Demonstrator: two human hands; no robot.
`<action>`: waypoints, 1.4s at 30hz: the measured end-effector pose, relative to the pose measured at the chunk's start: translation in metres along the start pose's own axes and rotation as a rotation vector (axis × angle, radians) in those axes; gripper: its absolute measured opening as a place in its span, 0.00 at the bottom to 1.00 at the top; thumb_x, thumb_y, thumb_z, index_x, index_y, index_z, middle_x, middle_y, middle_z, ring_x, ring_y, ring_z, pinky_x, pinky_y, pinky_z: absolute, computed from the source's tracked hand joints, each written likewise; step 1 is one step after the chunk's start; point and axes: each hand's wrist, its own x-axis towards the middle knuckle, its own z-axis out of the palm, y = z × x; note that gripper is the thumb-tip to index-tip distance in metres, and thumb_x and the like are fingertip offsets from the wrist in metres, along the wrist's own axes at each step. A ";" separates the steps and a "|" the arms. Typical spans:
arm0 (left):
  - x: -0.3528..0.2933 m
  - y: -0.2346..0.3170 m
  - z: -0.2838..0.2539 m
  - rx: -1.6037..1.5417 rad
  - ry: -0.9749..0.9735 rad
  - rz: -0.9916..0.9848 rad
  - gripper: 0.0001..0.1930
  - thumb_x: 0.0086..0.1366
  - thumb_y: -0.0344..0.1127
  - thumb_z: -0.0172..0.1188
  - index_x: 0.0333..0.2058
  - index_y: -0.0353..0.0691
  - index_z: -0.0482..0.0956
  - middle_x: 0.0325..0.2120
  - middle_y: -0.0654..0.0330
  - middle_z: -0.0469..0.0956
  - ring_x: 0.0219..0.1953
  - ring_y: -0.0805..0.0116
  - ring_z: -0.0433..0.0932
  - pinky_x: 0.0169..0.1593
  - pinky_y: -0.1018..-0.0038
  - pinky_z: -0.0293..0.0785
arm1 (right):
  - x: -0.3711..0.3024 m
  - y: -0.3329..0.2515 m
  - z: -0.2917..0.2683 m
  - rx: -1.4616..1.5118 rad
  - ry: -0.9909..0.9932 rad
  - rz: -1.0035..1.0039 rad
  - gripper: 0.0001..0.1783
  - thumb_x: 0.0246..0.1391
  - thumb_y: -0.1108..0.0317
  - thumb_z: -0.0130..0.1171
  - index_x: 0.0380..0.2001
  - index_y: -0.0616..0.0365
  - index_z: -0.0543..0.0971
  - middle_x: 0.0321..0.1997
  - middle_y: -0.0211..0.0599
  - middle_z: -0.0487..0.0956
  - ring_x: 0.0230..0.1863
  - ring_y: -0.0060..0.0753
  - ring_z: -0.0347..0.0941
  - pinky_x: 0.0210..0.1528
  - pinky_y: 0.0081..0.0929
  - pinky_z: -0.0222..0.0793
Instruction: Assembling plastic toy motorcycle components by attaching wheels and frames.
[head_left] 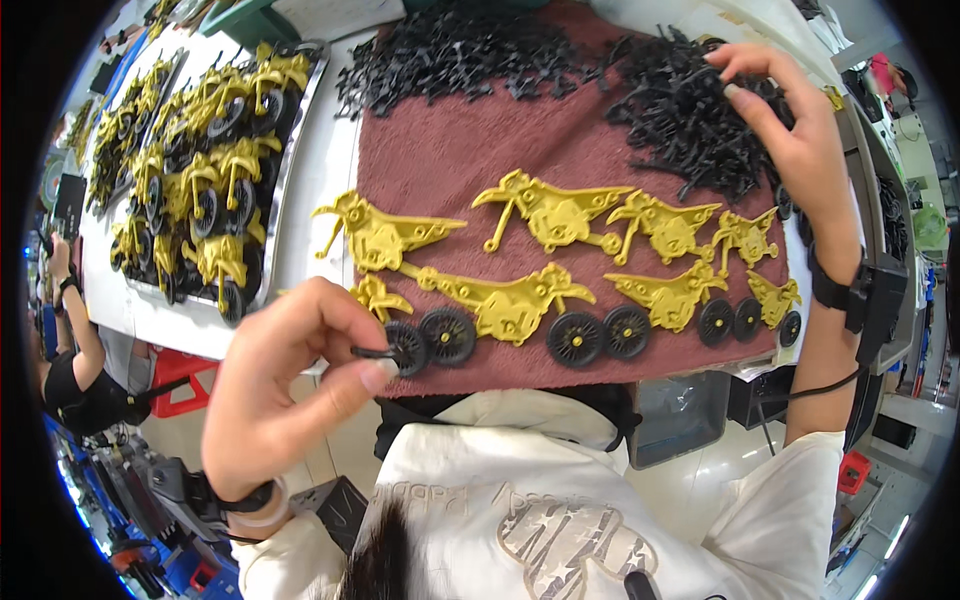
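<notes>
**Toy bike assembly partly through**

On the maroon towel (560, 150) lay yellow bike bodies (555, 212) with black wheels (577, 338) lined along its near edge, apparently not yet all fitted. The left hand (285, 385) pinched a black wheel piece (400, 348). The right hand (790, 130) dug, fingers curled, into a black parts pile (680, 120). Finished yellow bikes (215, 170) filled a tray at the tabletop's left.

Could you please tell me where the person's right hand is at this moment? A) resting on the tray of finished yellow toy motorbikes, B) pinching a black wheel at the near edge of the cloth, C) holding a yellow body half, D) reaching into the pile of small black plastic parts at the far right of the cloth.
D: the right hand has its fingers in the pile of black parts, while the left hand pinches a black wheel.
</notes>
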 end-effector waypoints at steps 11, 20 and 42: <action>-0.049 -0.042 0.025 -0.083 -0.233 -0.251 0.05 0.61 0.29 0.59 0.29 0.35 0.74 0.13 0.65 0.69 0.15 0.80 0.64 0.20 0.79 0.58 | -0.041 -0.108 0.015 0.526 -0.153 0.286 0.13 0.51 0.78 0.61 0.42 0.66 0.76 0.37 0.33 0.75 0.37 0.25 0.72 0.43 0.21 0.67; -0.032 -0.051 0.066 0.301 0.151 0.166 0.05 0.62 0.27 0.60 0.29 0.32 0.75 0.17 0.60 0.78 0.19 0.77 0.78 0.24 0.83 0.69 | -0.047 -0.136 0.082 0.174 -0.101 0.149 0.11 0.40 0.85 0.60 0.31 0.65 0.78 0.34 0.39 0.77 0.34 0.32 0.75 0.35 0.24 0.70; -0.007 -0.050 0.101 1.134 0.343 0.391 0.07 0.52 0.29 0.62 0.26 0.41 0.71 0.15 0.64 0.63 0.13 0.69 0.66 0.18 0.74 0.60 | -0.058 -0.142 0.062 0.525 -0.149 0.560 0.14 0.41 0.85 0.65 0.35 0.65 0.80 0.34 0.32 0.80 0.36 0.21 0.76 0.40 0.17 0.71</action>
